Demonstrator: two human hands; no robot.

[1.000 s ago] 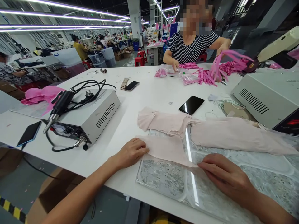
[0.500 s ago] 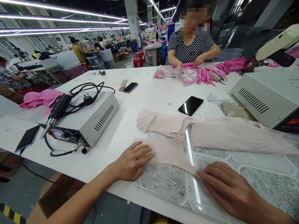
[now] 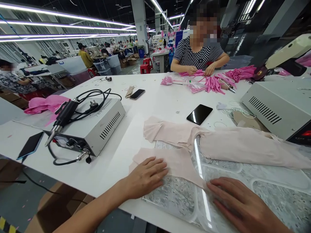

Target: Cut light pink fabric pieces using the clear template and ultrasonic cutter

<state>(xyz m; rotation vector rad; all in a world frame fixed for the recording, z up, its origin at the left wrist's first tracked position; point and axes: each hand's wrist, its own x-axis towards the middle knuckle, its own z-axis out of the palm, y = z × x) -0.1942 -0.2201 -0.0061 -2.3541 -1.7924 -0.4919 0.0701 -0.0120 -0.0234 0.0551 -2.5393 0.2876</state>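
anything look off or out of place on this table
Nothing looks spilled or damaged. Slightly untidy: the black handheld tool lies slanted on the left grey box, its metal nozzle poking past the front, beside a loose plug. The far-left phone sits near the table edge.

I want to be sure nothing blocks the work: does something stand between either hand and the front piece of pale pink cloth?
Nothing visible does. The left hand lies on the cloth, and the fingers of the right hand are at its right corner. The black phone lies farther back, out of the way.
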